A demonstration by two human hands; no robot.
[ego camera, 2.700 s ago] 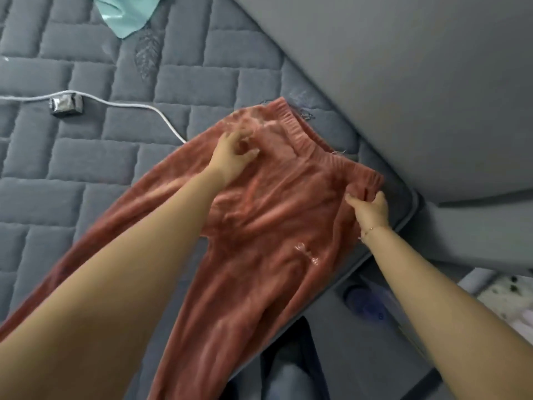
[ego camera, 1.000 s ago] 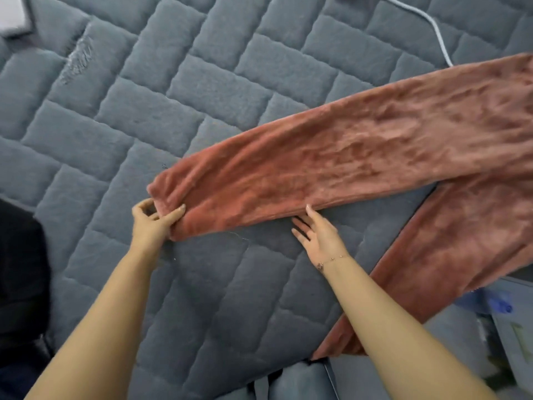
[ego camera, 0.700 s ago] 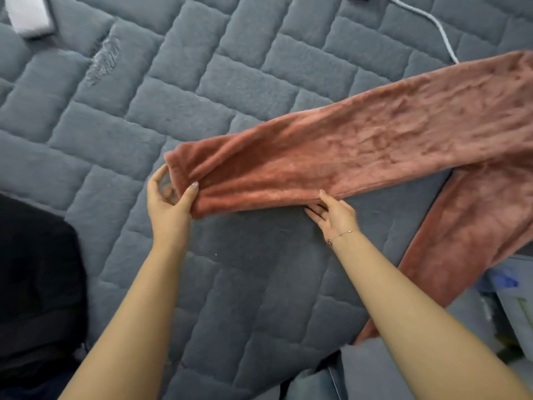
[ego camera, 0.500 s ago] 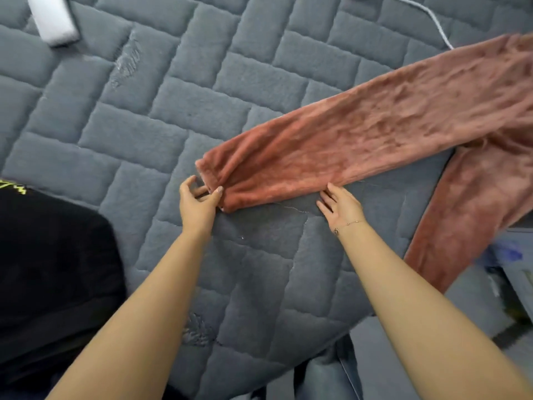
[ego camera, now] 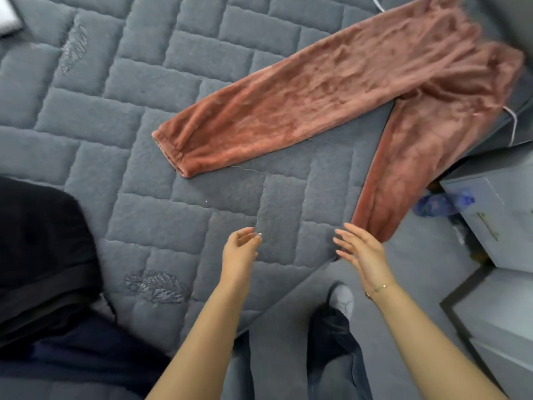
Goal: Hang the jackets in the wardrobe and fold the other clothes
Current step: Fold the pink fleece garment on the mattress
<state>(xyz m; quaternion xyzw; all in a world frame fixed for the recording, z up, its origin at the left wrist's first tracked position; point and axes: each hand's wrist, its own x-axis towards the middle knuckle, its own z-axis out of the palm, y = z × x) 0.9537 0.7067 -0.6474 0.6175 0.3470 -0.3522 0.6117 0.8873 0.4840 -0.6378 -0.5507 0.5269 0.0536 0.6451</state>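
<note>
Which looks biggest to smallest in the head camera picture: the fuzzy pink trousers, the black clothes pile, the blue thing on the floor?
1. Fuzzy pink trousers
2. Black clothes pile, though it runs past the picture's edge and lies nearer the camera, so its rank is unsure
3. Blue thing on the floor, clearly smallest

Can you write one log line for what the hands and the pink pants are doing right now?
left hand: open, empty | right hand: open, empty | pink pants: unfolded on bed, one leg over edge
</note>
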